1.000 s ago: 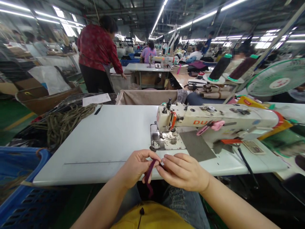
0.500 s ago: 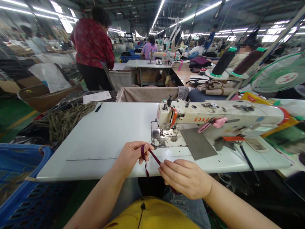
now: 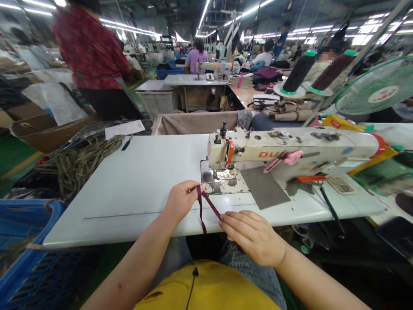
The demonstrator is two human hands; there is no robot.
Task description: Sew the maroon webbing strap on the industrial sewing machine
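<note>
From the head view, we hold a narrow dark purple strip (image 3: 211, 205) between our two hands, over the front part of the pale worktop (image 3: 145, 172). Our left hand (image 3: 182, 198) pinches it between thumb and fingers, near the front left corner of the sewing machine's metal plate (image 3: 222, 186). From that pinch one length hangs down to about the worktop's front edge, while another slants down to our right hand (image 3: 253, 237). There our fingertips grasp it, the fingers laid close together with the back of the hand turned up. The slanting length looks straight; a little more purple shows beneath the right hand.

The sewing machine (image 3: 300, 146) stands to the right of the strip, with a grey-brown sheet (image 3: 266, 187) lying flat in front of it and a pink-handled tool (image 3: 284, 160) against its side. To our left we see a ruled line (image 3: 122, 216) along the worktop, a blue basket (image 3: 32, 224) beside its end, and a tangle of olive cords (image 3: 84, 163) beyond. Farther off, a co-worker in a red patterned top (image 3: 90, 47) stands at the left.
</note>
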